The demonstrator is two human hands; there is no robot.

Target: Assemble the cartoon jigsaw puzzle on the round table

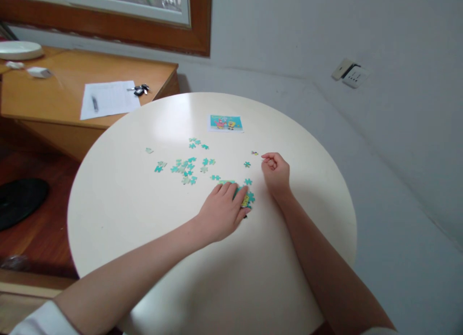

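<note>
My left hand (226,209) lies flat with its fingers spread over a partly joined jigsaw puzzle (246,200). Teal and yellow parts show around the fingers; the rest is hidden beneath them. To the right, my right hand (277,173) is closed, its fingers curled in; whatever they may hold cannot be made out. Just left of its fingertips lies a small multicoloured puzzle piece (255,153). Two single teal pieces, one upper (247,164) and one lower (248,181), lie between the hands. Several loose teal and greyish puzzle pieces (186,167) are scattered left of the puzzle.
A cartoon picture card (226,123) lies toward the far side of the round white table (119,219). Behind at left, a wooden desk (65,89) bears a paper sheet (110,101), keys (140,90) and a white box (39,72). A wall (398,146) runs along the right.
</note>
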